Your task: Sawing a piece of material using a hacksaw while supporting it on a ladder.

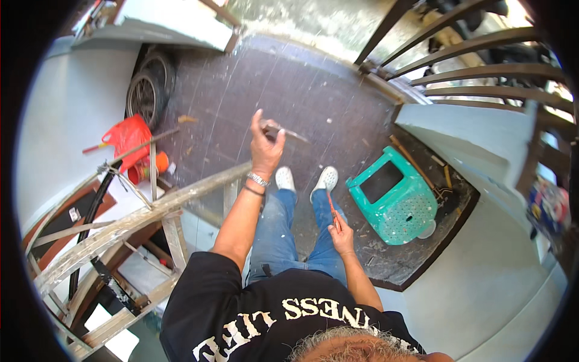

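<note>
My left hand (265, 149), with a metal watch and a dark band at its wrist, is raised over the dark tiled floor. Pinched between its thumb and fingers is a small grey tool (287, 132) with a slim end pointing right; blur hides its exact kind. Lower and to the right, my right hand (342, 238) is closed around a thin red-handled tool (333, 208). That tool points away from me, above my right leg, and its kind is too small to make out. The two hands are apart.
A worn wooden ladder (151, 212) stands close on my left. Behind it are a red plastic bag (128, 136), an orange-red bucket (140, 171) and a wheel (145, 96). To my right sits a green plastic stool (410, 211). Dark metal bars (476, 72) rise at the far right.
</note>
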The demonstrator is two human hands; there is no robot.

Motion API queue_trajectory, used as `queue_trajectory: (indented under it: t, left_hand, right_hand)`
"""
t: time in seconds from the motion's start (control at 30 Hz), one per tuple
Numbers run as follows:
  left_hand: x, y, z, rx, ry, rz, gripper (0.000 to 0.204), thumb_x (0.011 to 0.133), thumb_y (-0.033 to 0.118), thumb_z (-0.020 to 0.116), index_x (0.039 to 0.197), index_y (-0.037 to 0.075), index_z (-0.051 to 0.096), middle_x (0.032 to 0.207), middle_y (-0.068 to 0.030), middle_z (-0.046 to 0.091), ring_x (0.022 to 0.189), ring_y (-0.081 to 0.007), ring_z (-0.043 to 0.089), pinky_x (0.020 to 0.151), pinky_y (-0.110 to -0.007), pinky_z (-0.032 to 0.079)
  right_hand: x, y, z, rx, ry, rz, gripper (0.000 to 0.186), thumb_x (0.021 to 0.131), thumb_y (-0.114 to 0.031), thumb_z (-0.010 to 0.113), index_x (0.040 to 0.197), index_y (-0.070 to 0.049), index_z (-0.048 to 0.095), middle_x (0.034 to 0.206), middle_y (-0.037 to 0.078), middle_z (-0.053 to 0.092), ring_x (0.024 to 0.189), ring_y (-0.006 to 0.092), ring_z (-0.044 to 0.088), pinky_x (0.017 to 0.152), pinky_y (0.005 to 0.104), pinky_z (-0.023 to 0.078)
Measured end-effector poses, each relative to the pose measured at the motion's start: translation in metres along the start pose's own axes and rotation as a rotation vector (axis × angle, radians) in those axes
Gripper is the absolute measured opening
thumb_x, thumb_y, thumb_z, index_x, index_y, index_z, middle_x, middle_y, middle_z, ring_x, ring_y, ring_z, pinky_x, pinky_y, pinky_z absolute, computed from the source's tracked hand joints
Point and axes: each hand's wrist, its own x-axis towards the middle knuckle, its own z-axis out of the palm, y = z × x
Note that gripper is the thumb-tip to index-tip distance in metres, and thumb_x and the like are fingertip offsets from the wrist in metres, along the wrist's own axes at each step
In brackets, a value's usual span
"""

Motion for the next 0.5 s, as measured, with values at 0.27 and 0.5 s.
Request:
queue_trajectory:
  t: [0.27, 0.5]
  left_hand:
    - [0.017, 0.107, -0.078, -0.086, 0.085, 0.193, 0.061, 0.086, 0.003, 0.063, 0.134, 0.007, 0.027, 0.103, -0.0076, 0.055, 0.086, -0.0151, 0.055, 0.075, -0.030, 0.049]
    - [0.025, 0.163, -0.087, -0.097, -0.133, 0.242, 0.057, 0.089, 0.004, 0.062, 0.134, 0.011, 0.029, 0.104, -0.0090, 0.055, 0.085, -0.0162, 0.056, 0.074, -0.031, 0.050]
  right_hand:
    - [-0.091, -0.087, -0.032, 0.246, 0.111, -0.056, 0.049, 0.089, -0.028, 0.059, 0.131, -0.004, 0.054, 0.078, 0.000, 0.057, 0.070, 0.0089, 0.052, 0.066, 0.0259, 0.044]
    - [-0.198, -0.144, -0.031, 0.726, 0.602, -0.178, 0.048, 0.092, -0.025, 0.055, 0.135, -0.003, 0.050, 0.073, -0.003, 0.051, 0.057, 0.0033, 0.044, 0.051, 0.0186, 0.038]
